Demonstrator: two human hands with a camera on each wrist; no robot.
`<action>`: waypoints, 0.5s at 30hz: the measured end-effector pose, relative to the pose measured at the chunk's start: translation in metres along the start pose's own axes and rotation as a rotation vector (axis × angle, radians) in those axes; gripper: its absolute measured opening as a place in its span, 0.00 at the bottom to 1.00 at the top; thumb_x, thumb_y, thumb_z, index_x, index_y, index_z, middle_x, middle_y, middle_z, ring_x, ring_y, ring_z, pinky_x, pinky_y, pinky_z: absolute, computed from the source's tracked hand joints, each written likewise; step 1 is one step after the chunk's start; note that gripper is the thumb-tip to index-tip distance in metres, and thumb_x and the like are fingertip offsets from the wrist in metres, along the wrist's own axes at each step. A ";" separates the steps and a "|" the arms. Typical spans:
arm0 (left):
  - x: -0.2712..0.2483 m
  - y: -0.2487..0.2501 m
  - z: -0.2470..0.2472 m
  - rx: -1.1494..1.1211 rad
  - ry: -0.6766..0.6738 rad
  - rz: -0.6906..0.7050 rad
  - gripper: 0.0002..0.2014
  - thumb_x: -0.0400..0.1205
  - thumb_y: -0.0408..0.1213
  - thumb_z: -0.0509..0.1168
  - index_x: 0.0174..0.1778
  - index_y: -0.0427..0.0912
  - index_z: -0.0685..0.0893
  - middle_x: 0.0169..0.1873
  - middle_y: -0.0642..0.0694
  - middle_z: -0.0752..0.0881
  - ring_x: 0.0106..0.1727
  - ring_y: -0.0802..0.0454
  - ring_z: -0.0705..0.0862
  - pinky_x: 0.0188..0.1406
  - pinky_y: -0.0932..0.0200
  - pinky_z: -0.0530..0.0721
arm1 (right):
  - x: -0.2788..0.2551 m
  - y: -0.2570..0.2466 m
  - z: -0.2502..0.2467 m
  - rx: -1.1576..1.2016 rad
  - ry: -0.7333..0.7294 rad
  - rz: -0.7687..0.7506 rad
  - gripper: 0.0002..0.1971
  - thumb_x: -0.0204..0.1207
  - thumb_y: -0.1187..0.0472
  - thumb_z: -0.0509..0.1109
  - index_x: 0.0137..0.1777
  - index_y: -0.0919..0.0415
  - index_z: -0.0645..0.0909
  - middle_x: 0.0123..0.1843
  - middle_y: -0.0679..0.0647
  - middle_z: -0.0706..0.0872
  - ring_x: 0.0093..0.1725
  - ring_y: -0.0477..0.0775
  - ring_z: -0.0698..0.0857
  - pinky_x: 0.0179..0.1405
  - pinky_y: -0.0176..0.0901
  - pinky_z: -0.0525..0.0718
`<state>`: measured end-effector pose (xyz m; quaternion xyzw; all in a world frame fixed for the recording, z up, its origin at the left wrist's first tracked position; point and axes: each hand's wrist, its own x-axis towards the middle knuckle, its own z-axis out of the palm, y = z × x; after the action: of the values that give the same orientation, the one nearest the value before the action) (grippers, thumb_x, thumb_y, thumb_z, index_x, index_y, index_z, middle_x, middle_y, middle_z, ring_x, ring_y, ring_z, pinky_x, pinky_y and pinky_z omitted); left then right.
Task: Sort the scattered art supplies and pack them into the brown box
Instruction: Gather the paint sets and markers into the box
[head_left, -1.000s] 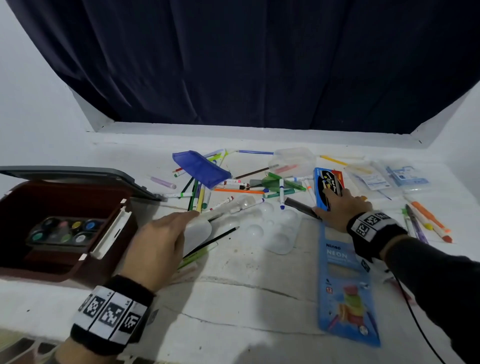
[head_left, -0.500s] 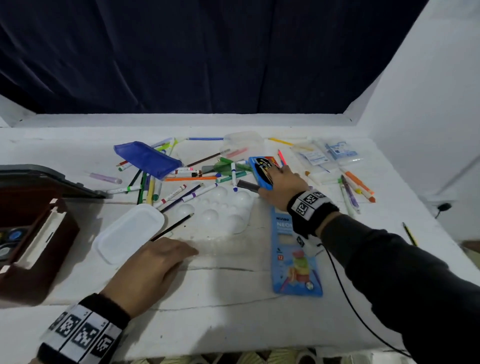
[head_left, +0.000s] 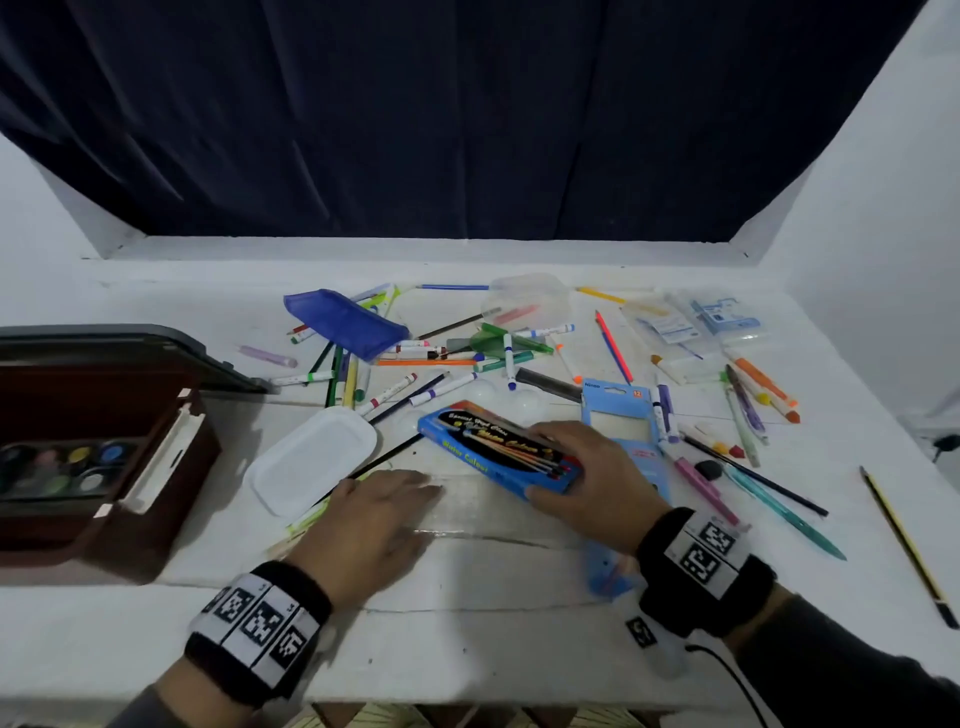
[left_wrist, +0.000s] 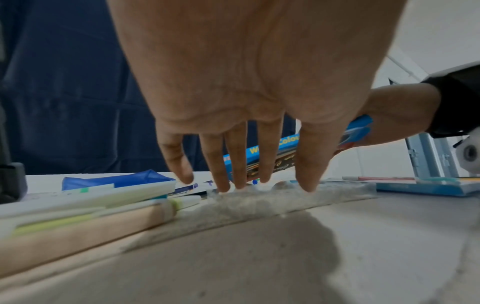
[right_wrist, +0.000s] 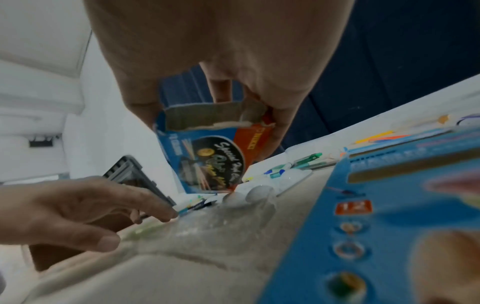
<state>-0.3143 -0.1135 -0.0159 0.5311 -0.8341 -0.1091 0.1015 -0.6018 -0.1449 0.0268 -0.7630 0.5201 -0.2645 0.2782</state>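
Note:
The brown box (head_left: 156, 499) stands open at the left with a round-pan paint set (head_left: 57, 467) inside and its grey lid (head_left: 130, 348) tipped back. My right hand (head_left: 545, 462) grips a blue "Water Colour" pencil box (head_left: 483, 447), thumb on the near edge and fingers over the far edge, holding it tilted just above the table. From the right wrist, the pencil box (right_wrist: 207, 160) shows an open end flap. My left hand (head_left: 384, 499) lies flat with straight fingers (left_wrist: 221, 179) touching a clear plastic palette (left_wrist: 285, 197).
Markers, pens and brushes lie scattered across the middle (head_left: 415, 364). Also there: a blue pouch (head_left: 345, 322), a white lid (head_left: 311, 457), a blue neon-colour pack (head_left: 618, 421), clear packets (head_left: 691, 322), a clear tub (head_left: 527, 301), and a pencil (head_left: 904, 545) near the right edge.
My right hand took hold of the water colour box at the far middle and carried it nearer, over the palette. My left hand slid off the white lid onto the clear palette.

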 end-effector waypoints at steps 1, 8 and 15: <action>-0.002 0.000 -0.001 0.024 -0.025 -0.029 0.26 0.76 0.60 0.58 0.68 0.59 0.84 0.67 0.54 0.85 0.67 0.52 0.84 0.51 0.45 0.82 | -0.001 0.001 0.004 -0.012 -0.032 -0.024 0.32 0.63 0.40 0.71 0.68 0.51 0.79 0.61 0.43 0.82 0.59 0.40 0.80 0.62 0.33 0.77; -0.013 -0.006 -0.015 0.074 -0.210 -0.065 0.29 0.73 0.71 0.54 0.69 0.67 0.78 0.60 0.64 0.79 0.67 0.61 0.76 0.62 0.47 0.68 | 0.003 0.001 0.013 -0.026 -0.095 -0.007 0.24 0.73 0.49 0.76 0.69 0.45 0.77 0.58 0.39 0.82 0.53 0.36 0.81 0.49 0.19 0.72; -0.032 0.001 -0.030 0.148 -0.281 -0.107 0.26 0.79 0.71 0.59 0.71 0.67 0.75 0.49 0.61 0.74 0.60 0.58 0.76 0.62 0.49 0.66 | -0.005 0.009 0.015 -0.309 -0.240 0.053 0.36 0.70 0.42 0.74 0.77 0.43 0.67 0.72 0.48 0.72 0.67 0.53 0.77 0.66 0.48 0.78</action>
<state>-0.2934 -0.0866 0.0116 0.5605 -0.8162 -0.1259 -0.0617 -0.5991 -0.1407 0.0090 -0.8088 0.5372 -0.0812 0.2249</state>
